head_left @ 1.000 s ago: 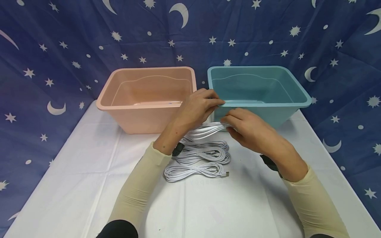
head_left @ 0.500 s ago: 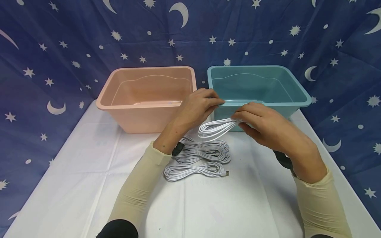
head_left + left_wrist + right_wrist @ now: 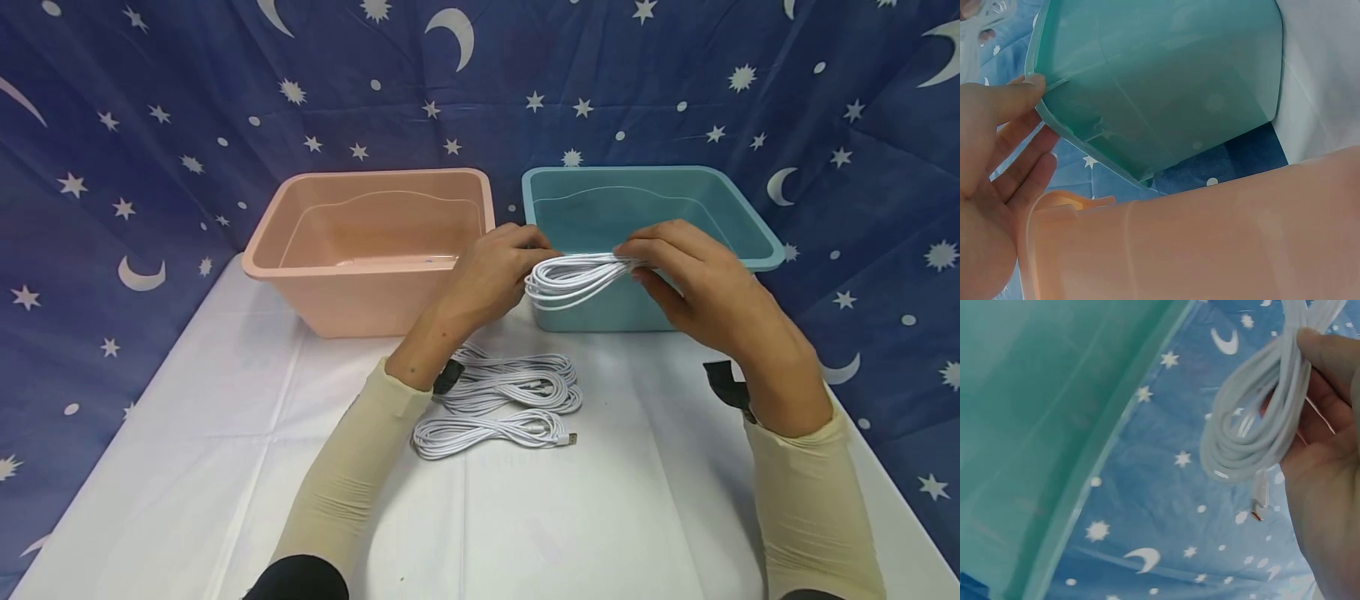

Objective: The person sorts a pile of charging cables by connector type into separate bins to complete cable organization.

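Observation:
In the head view my right hand [image 3: 697,279] pinches a coiled white USB cable [image 3: 573,279] and holds it up at the front rim of the teal bin [image 3: 652,265]. A metal plug [image 3: 1259,503] hangs below the loops in the right wrist view. My left hand [image 3: 491,271] grips the near left corner of the teal bin's rim. The left wrist view shows its thumb [image 3: 1019,97] on the near face of that rim and the other fingers behind it. More coiled white cables [image 3: 517,383] lie on the table below, partly behind the left wrist.
A pink bin [image 3: 375,292] stands left of the teal one, with a narrow gap between them. Both rest on a white-clothed table [image 3: 585,517]. A blue curtain [image 3: 637,75] with stars and moons hangs close behind.
My right hand has lifted the coiled cable off the stack, up and to the right, to the teal bin's rim. The left hand has stayed at the rim corner.

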`<act>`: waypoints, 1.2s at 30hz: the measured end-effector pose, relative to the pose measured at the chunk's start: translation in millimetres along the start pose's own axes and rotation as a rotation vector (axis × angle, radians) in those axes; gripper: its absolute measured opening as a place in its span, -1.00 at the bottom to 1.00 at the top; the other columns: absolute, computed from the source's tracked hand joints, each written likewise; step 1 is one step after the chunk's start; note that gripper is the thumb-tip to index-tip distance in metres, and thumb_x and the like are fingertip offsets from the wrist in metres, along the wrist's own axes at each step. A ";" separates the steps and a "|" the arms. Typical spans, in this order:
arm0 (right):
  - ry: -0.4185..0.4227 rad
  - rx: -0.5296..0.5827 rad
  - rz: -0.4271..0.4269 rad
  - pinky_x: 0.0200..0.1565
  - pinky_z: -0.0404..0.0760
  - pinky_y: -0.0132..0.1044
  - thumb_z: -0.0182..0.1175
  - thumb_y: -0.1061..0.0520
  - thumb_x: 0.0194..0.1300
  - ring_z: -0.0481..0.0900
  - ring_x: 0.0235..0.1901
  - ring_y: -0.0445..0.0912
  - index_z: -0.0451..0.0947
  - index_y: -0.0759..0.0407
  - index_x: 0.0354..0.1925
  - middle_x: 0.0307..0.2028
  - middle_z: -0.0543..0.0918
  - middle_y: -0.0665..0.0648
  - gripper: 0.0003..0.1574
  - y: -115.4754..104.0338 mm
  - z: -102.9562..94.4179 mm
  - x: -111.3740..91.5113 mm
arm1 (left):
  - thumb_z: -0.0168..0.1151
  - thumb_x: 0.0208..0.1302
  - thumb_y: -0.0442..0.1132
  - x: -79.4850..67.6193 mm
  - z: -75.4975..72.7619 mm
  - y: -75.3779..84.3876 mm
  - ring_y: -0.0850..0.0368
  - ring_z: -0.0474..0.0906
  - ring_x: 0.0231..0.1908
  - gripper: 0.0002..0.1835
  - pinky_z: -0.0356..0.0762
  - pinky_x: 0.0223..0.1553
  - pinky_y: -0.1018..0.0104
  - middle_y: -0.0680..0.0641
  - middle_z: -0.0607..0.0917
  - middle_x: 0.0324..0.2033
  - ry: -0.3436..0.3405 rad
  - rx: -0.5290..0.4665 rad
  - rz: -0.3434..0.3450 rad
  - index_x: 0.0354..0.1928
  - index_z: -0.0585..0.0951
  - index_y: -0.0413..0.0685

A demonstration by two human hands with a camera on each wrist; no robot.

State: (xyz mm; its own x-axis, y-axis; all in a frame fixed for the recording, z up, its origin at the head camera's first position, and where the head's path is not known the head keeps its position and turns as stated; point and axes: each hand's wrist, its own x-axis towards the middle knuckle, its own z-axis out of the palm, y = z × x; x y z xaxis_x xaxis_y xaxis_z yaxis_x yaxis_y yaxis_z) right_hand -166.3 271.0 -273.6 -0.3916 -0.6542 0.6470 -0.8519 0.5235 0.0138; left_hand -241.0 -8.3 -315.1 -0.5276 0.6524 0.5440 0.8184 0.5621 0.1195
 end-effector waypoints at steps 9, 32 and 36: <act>0.088 -0.058 0.112 0.31 0.38 -0.47 0.30 0.59 0.30 0.61 0.08 0.21 0.61 0.42 0.16 0.05 0.67 0.37 -0.53 26.2 11.3 -7.7 | 0.42 0.43 -0.27 -0.9 1.4 -1.8 0.07 0.63 0.01 -0.84 0.59 0.07 0.26 0.02 0.75 -0.02 0.019 0.004 0.012 -0.03 0.86 0.01; 0.106 -0.085 0.403 0.14 0.59 0.12 0.25 0.43 0.46 0.62 0.11 0.17 0.65 0.31 0.14 0.04 0.70 0.27 -0.67 55.9 38.5 -17.6 | 0.35 0.50 -0.26 -0.3 -0.7 -2.3 0.11 0.62 0.00 -0.73 0.55 0.03 0.33 0.05 0.75 0.02 -0.014 -0.014 0.002 0.14 0.82 0.14; 0.104 -0.075 0.427 0.13 0.59 0.11 0.32 0.41 0.42 0.62 0.12 0.17 0.66 0.28 0.15 0.06 0.70 0.27 -0.64 55.3 37.7 -16.8 | 0.34 0.51 -0.26 0.6 -0.5 -3.3 0.10 0.62 0.00 -0.73 0.55 0.03 0.32 0.04 0.75 0.02 -0.009 -0.009 0.013 0.14 0.82 0.13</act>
State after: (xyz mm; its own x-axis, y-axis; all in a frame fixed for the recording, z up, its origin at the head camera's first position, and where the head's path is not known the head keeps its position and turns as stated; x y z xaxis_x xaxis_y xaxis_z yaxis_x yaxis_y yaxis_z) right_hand -219.9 290.3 -312.5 -0.6624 -0.3147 0.6798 -0.5923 0.7757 -0.2180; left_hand -243.9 -10.1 -314.7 -0.5187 0.6641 0.5385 0.8273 0.5488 0.1201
